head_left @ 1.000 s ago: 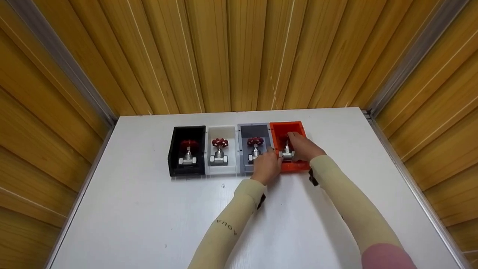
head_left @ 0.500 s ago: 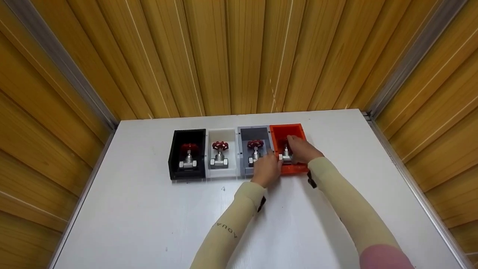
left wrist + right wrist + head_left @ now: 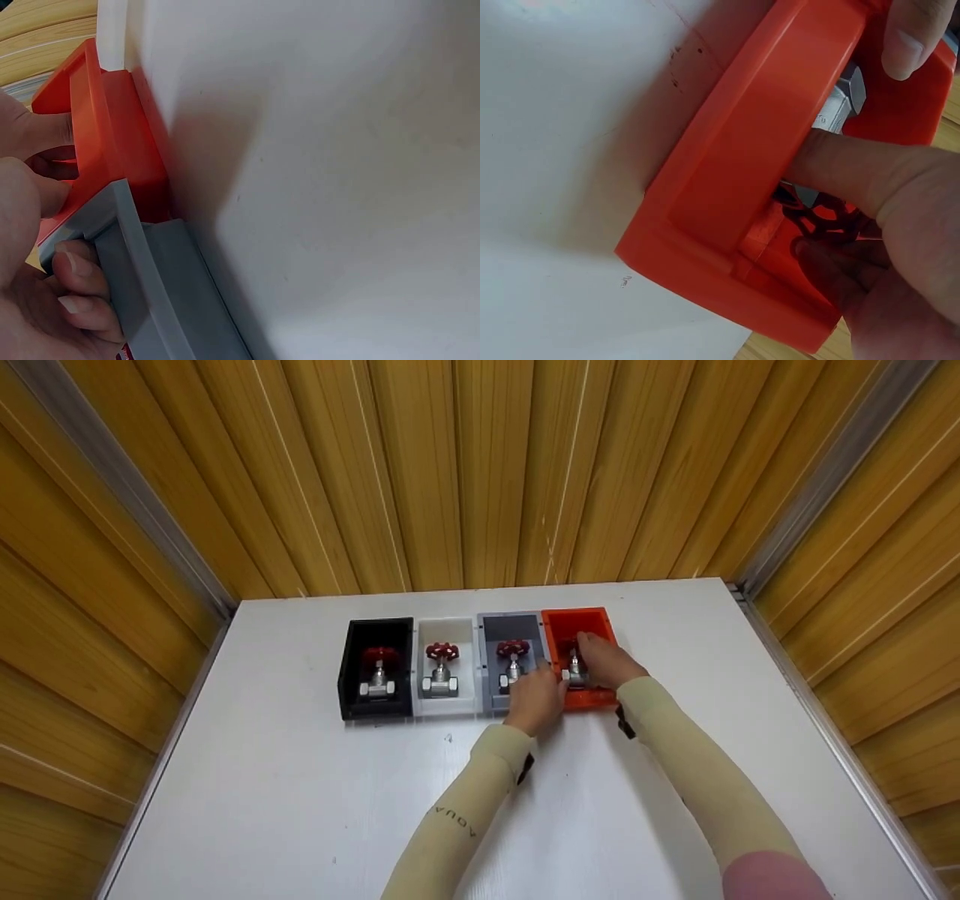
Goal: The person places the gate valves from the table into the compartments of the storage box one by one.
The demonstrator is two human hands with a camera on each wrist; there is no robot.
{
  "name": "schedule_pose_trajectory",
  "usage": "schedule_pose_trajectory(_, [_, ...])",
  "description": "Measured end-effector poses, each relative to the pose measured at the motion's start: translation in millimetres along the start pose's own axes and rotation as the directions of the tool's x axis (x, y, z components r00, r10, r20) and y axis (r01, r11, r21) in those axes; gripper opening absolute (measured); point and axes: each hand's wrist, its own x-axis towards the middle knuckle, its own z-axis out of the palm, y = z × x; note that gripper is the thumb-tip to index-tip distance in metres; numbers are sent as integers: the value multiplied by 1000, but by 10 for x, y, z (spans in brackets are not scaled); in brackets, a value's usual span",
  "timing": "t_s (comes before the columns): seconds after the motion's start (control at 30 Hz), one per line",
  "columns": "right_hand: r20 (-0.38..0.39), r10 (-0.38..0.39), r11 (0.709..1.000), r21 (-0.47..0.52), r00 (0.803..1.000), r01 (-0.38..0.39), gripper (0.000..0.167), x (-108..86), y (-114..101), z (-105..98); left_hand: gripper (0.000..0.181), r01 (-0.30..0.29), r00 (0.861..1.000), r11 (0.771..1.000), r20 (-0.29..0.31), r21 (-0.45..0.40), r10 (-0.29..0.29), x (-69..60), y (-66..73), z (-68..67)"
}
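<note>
My right hand (image 3: 606,661) reaches into the orange bin (image 3: 579,621), fingers at the red handwheel of a silver valve (image 3: 574,671). In the right wrist view the thumb and fingers curl about the handwheel (image 3: 826,216), partly hiding it. My left hand (image 3: 536,701) grips the wall between the orange bin and the grey bin (image 3: 510,624). In the left wrist view its curled fingers (image 3: 84,281) lie inside the grey bin, the thumb over the orange side. A second valve (image 3: 513,658) stands in the grey bin, its lower part partly covered by the left hand.
To the left, a white bin (image 3: 445,705) and a black bin (image 3: 381,711) each hold a valve with a red handwheel. All the bins adjoin in a row on the white table (image 3: 300,795). Wood-look panel walls (image 3: 480,472) enclose the back and sides.
The bins sit slightly lower in the head view than a second ago. The right hand has shifted a little at the handwheel; the left hand keeps its grip on the wall.
</note>
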Motion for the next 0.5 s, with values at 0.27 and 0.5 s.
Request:
schedule_pose_trajectory(0.27, [-22, -13, 1000, -12, 1000, 13, 62, -12, 8, -5, 43, 7, 1000, 1000, -20, -5, -7, 27, 2, 0])
schedule_pose_trajectory(0.5, [-4, 20, 996, 84, 1000, -20, 62, -45, 9, 11, 46, 10, 1000, 1000, -10, -15, -10, 24, -5, 20])
